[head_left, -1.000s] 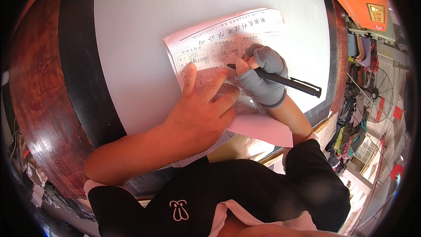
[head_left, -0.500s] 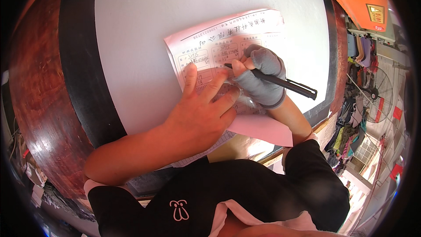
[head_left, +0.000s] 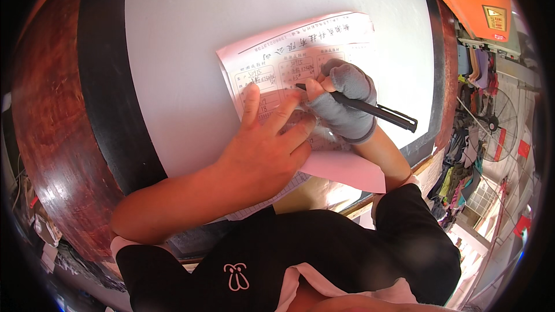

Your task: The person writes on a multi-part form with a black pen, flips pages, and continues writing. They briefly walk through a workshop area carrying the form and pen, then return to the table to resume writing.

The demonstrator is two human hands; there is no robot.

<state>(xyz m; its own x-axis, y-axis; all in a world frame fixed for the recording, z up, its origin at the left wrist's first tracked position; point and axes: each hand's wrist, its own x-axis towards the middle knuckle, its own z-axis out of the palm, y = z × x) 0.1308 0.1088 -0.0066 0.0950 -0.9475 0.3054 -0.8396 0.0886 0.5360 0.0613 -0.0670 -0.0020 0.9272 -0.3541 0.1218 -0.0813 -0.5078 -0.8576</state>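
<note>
A pink printed form (head_left: 300, 40) with handwriting in its boxes lies on the white tabletop. My left hand (head_left: 269, 136) rests on it with fingers spread flat, over its lower left part. In a grey fingerless glove, my right hand (head_left: 347, 98) leans on the form and grips a black pen (head_left: 376, 110). The pen's tip end lies near the middle of the form, close to my left fingertips, and its clip end points to the lower right. Below my hands the paper's pink lower edge (head_left: 347, 170) lifts away from the table.
White tabletop (head_left: 191, 34) with a black border (head_left: 110, 69) and a dark red wooden surface (head_left: 46, 92) at left. Gridded paper (head_left: 254, 207) and a yellowish sheet (head_left: 315, 193) lie near my body. Hanging clothes (head_left: 454, 173) and a standing fan (head_left: 491, 122) are at right.
</note>
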